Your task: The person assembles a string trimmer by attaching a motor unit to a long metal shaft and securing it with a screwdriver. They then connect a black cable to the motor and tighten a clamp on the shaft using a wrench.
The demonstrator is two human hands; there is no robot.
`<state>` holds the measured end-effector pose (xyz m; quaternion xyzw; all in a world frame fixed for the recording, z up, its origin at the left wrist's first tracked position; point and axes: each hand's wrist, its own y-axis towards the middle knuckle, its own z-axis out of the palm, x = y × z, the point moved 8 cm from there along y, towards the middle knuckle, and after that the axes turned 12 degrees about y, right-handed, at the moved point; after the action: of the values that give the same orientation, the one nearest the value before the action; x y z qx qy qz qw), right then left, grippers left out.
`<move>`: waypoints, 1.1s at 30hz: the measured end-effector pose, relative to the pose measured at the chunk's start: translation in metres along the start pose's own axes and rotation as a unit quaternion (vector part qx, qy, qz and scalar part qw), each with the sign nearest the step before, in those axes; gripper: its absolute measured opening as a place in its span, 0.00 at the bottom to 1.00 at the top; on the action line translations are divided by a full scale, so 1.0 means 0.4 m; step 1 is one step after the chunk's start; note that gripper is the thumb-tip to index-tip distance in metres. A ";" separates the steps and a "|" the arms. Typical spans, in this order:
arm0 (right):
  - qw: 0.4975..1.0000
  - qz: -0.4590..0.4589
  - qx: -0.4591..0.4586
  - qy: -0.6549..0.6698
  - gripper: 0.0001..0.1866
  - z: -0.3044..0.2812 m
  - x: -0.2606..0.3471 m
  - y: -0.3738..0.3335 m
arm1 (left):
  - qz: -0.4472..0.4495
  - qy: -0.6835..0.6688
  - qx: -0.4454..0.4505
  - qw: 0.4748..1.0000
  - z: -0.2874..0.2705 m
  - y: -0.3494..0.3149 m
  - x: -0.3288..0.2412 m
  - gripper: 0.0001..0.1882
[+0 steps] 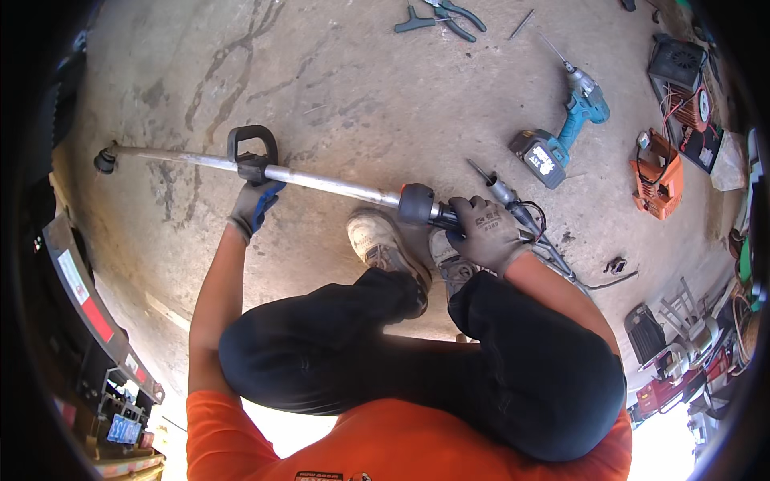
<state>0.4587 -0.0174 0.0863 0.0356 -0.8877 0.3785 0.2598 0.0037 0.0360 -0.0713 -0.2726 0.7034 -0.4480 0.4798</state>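
Observation:
A string trimmer with a silver shaft lies crosswise in front of me, its black head at the far left. My left hand, in a grey and blue glove, holds the shaft from below beside the black loop handle; some of its fingers are hidden. My right hand, in a grey glove, is wrapped round the black rear grip, just right of the black and orange collar. Partly behind the right hand lies a second, thinner metal shaft with a black cable.
A teal cordless drill with a long bit lies ahead on the right. Pliers and a T-handled tool are at the far edge. Orange housing and engine parts line the right side. A vehicle's rear bar stands left.

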 end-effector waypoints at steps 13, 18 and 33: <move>0.992 -0.094 -0.074 -0.049 0.19 0.072 0.039 -0.017 | 0.106 -0.411 0.104 0.900 0.024 -0.171 -0.204 0.37; 0.988 -0.106 -0.092 -0.058 0.21 0.051 0.045 -0.024 | 0.136 -0.469 0.127 0.863 -0.022 -0.004 -0.140 0.21; 0.996 -0.048 -0.072 -0.001 0.21 0.060 0.016 -0.030 | 0.234 -0.514 0.197 0.801 0.019 -0.036 -0.157 0.17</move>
<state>0.4459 -0.0418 0.0833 0.0594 -0.9103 0.3007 0.2783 0.0346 0.0778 -0.0324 -0.1896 0.2923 -0.2449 0.9048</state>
